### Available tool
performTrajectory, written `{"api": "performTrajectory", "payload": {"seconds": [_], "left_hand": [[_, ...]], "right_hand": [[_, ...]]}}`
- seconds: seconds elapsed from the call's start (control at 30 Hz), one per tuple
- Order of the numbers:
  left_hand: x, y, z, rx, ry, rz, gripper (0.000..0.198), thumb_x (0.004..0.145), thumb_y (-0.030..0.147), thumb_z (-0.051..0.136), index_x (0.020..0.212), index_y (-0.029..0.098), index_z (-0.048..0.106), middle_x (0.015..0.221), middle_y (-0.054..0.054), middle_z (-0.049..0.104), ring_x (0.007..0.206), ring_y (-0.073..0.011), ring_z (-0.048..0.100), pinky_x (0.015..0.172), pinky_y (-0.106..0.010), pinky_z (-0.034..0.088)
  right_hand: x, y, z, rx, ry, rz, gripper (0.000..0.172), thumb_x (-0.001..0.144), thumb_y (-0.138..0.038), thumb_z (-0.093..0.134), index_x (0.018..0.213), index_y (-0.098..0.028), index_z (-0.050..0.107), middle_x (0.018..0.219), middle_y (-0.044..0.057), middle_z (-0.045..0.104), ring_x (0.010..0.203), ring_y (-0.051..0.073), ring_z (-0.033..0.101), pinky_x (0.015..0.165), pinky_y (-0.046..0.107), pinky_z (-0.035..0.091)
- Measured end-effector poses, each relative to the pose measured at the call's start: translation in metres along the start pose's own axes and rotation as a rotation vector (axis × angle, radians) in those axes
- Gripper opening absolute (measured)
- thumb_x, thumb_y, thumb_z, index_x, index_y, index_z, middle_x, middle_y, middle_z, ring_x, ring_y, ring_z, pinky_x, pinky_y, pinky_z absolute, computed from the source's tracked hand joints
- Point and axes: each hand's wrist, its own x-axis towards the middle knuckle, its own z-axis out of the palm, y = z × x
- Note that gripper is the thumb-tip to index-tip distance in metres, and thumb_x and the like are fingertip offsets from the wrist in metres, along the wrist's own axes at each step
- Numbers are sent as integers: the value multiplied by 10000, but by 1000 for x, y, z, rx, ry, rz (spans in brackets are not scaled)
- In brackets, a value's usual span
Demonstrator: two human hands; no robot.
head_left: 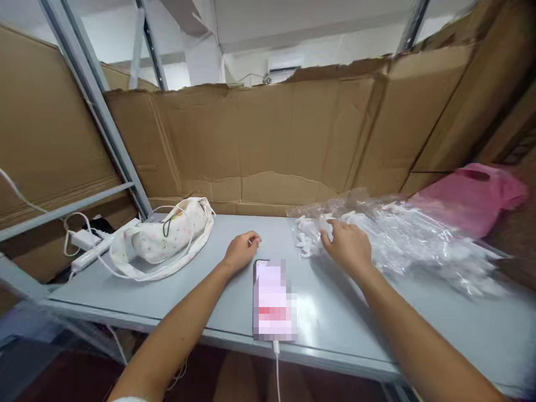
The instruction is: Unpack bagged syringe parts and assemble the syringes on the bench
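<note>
My left hand rests on the grey table beside the top of a phone, its fingers curled in and nothing visible in them. Over at the right, my right hand reaches onto the near-left end of a pile of clear plastic bags with small white pieces inside. Thumb and index finger are apart there, touching or just above the plastic; the other fingertips are partly hidden. Between my forearms lies the phone, its screen lit and blurred out, with a white cable plugged into its lower end.
A white patterned cloth bag with a strap lies on the left. Behind it are a white power strip and cords. A pink plastic bag sits at the back right. Cardboard walls and a metal frame enclose the grey table.
</note>
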Motion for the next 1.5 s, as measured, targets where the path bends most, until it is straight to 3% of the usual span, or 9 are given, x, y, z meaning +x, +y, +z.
{"api": "performTrajectory", "payload": {"seconds": [0.17,0.53,0.73,0.9,1.0,1.1,1.27,1.37,1.5], "left_hand": [[-1,6,-4,153,45,68,200,841,286,422,871,241,614,822,9,669,684,-129,564,611,-234,362],[-3,6,-5,237,63,51,202,848,276,409,868,255,608,857,11,674,715,-150,576,600,-254,343],[-3,5,-4,245,58,58,198,849,280,413,869,259,609,847,10,674,728,-156,578,604,-256,343],[-3,3,-4,248,67,61,192,851,276,418,867,255,608,850,7,669,729,-157,581,614,-260,362],[-3,3,-4,231,103,92,183,850,262,421,873,249,602,889,3,658,775,-160,581,645,-263,393],[-1,2,-4,231,174,137,175,843,244,431,896,238,598,935,-11,643,865,-176,569,723,-283,426],[5,-8,-5,270,244,199,244,816,202,468,1028,228,585,1100,-26,609,1037,-198,524,912,-336,399],[8,-14,-5,286,214,190,303,806,204,485,1095,233,569,1191,-31,577,1111,-203,495,964,-352,372],[9,-14,-7,286,200,145,295,819,206,462,1086,247,579,1149,-24,599,1076,-198,512,962,-357,364]], "right_hand": [[1,10,8,-87,-246,157,517,884,-453,320,941,-65,657,917,208,668,920,333,611,685,378,430],[-2,6,16,-89,-191,-48,359,898,-304,335,971,-115,631,931,176,649,910,299,594,711,359,403],[-11,-6,29,52,-128,-231,454,881,-428,380,1139,-112,579,1055,185,609,1049,333,487,843,417,376],[-13,-8,40,216,-101,-395,424,885,-348,399,1266,-188,491,1177,116,578,1122,279,459,925,387,362],[-13,-7,40,200,-22,-376,435,883,-269,389,1302,-170,456,1253,126,526,1140,285,447,925,390,366],[-12,-8,33,213,31,-288,413,885,-251,369,1265,-138,485,1153,137,580,1058,284,499,864,383,397],[-17,-15,24,305,-94,-248,386,885,-361,382,1182,-176,543,976,98,644,931,252,567,777,355,428],[-20,-17,29,304,-184,-303,445,860,-400,423,1241,-184,505,1094,110,608,1014,264,547,824,363,421],[-20,-13,40,344,-249,-358,520,842,-385,454,1323,-190,418,1241,114,536,1132,268,487,908,371,395]]}}
